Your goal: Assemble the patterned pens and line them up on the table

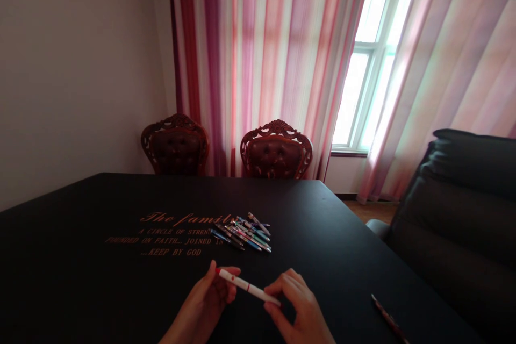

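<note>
At the near edge, the left hand [213, 293] and the right hand [296, 298] hold a white pen [244, 282] between them, above the black table [342, 236]. The left thumb and fingers are closed on its red end; the right thumb and fingers pinch its other end, lower and to the right. The pen slants down from left to right, with a thin red band around its middle. Well to the right, near the table's near right edge, a dark patterned pen [387, 316] lies alone. Farther in, a loose heap of pens [248, 234] in blue, green, white and dark colours lies crossed on the tabletop, overlapping the right end of the gold lettering [173, 231], headed "The family". Right of the table stands a black padded armchair [467, 215]. Beyond the far edge are two carved wooden chairs [274, 151] with buttoned dark-red backs. Behind them hang striped pink and purple curtains [270, 64], parted at the right before a bright window [373, 48].
</note>
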A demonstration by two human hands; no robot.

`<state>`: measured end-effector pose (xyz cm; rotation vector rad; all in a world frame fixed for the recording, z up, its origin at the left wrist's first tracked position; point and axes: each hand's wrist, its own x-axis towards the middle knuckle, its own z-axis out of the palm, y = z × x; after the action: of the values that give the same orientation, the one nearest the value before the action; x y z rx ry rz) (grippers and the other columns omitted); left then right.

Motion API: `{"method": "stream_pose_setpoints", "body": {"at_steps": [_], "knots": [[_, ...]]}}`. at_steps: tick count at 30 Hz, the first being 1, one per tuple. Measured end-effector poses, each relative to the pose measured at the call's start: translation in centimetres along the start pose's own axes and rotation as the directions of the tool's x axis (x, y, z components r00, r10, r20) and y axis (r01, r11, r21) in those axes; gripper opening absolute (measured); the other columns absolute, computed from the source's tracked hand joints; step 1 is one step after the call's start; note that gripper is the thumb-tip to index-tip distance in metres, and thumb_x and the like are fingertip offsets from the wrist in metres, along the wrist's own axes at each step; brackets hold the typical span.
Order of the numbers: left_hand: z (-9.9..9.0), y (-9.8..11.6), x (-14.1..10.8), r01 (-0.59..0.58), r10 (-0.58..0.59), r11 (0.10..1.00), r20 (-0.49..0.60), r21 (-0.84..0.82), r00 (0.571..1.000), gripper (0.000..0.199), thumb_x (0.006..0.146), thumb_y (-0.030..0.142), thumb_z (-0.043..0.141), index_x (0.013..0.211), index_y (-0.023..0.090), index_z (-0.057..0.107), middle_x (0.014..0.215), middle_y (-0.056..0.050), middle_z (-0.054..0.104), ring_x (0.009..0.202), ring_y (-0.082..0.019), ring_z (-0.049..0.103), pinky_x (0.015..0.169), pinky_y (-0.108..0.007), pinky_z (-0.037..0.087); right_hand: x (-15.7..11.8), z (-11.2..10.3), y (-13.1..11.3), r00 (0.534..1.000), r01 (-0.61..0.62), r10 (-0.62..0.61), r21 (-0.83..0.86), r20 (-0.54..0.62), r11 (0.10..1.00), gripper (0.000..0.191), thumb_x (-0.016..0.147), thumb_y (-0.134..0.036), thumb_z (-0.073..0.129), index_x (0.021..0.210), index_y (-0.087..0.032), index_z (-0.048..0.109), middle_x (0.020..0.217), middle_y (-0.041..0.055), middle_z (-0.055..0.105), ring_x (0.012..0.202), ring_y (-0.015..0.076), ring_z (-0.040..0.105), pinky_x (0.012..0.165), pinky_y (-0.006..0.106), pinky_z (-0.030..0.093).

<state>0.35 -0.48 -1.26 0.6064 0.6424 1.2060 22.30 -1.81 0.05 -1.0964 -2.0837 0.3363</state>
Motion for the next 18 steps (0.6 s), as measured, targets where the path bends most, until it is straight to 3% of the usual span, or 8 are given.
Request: {"method": "stream_pose_setpoints", "body": {"at_steps": [5, 10, 14, 18], "knots": [[-0.1, -0.1, 0.3, -0.003, 0.003, 0.999, 0.006, 0.053, 1.000, 0.051, 0.076, 0.056, 0.069, 0.090, 0.008, 0.077, 0.070, -0.005, 0.066, 0.070, -0.015, 0.054, 0.071, -0.026, 0.042, 0.0, 0.0, -0.5, 0.998, -0.063, 0.064, -0.015, 0.020, 0.998, 0.008, 0.082, -0.013, 0.061, 0.081, -0.021, 0.063, 0.076, -0.0001, 0.062, 0.078, 0.0185, 0.056, 0.075, 0.031, 0.040], [-0.4, -0.1, 0.5, -0.015, 0.007, 0.989, 0.051, 0.150, 0.999, 0.060, 0.079, 0.064, 0.060, 0.107, 0.012, 0.073, 0.074, -0.005, 0.066, 0.071, -0.017, 0.054, 0.071, -0.029, 0.041, 0.3, -0.8, -1.5, 0.989, -0.104, 0.104, 0.004, -0.108, 0.995, 0.008, 0.081, -0.014, 0.064, 0.077, -0.021, 0.063, 0.076, -0.0008, 0.061, 0.080, 0.0180, 0.055, 0.080, 0.032, 0.039], [-1.1, -0.1, 0.8, -0.026, 0.009, 0.961, 0.063, 0.274, 0.998, 0.057, 0.079, 0.065, 0.057, 0.103, 0.016, 0.074, 0.074, -0.004, 0.067, 0.070, -0.018, 0.054, 0.070, -0.031, 0.041, 1.3, -3.0, -2.1, 0.968, -0.110, 0.094, -0.055, -0.234, 0.992, 0.009, 0.081, -0.016, 0.065, 0.074, -0.021, 0.064, 0.078, 0.0002, 0.061, 0.081, 0.0182, 0.054, 0.077, 0.031, 0.039], [-1.1, 0.0, 0.9, 0.009, -0.011, 0.939, 0.004, 0.344, 1.000, 0.059, 0.068, 0.068, 0.067, 0.095, 0.017, 0.077, 0.073, -0.005, 0.070, 0.073, -0.022, 0.057, 0.074, -0.034, 0.045, 0.6, -6.8, -0.9, 0.927, -0.224, 0.163, -0.148, -0.338, 0.963, 0.012, 0.084, -0.023, 0.064, 0.073, -0.021, 0.065, 0.073, -0.0004, 0.061, 0.077, 0.0178, 0.054, 0.079, 0.032, 0.039]]}}
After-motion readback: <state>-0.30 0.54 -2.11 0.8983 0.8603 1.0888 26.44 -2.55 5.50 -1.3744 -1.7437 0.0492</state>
